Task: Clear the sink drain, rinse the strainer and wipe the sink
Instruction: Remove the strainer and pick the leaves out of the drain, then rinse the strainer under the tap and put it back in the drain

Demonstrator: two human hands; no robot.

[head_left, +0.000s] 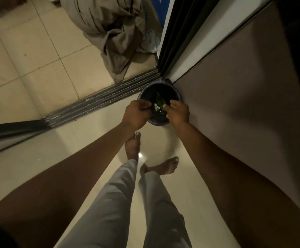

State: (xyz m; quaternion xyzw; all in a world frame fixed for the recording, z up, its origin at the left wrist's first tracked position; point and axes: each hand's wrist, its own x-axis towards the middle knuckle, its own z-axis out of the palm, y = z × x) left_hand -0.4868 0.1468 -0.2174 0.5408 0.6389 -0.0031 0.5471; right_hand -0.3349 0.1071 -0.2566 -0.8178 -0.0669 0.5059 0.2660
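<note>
I stand over a small dark waste bin (157,123) on the floor, set against the wall by the door track. My left hand (136,114) is closed on a thin dark object over the bin's left rim, the strainer (147,109), mostly hidden by my fingers. My right hand (178,112) hovers over the right rim, its fingers bent inward and touching green and white food scraps (159,104) between my hands. Whether those fingers pinch anything is hidden. No sink is in view.
A sliding-door floor track (99,104) runs diagonally just left of the bin, with the dark door frame (177,33) rising behind it. Crumpled beige cloth (113,33) lies on the tiled floor beyond. A wall panel (244,86) is at right. My bare feet (133,145) are on glossy tiles.
</note>
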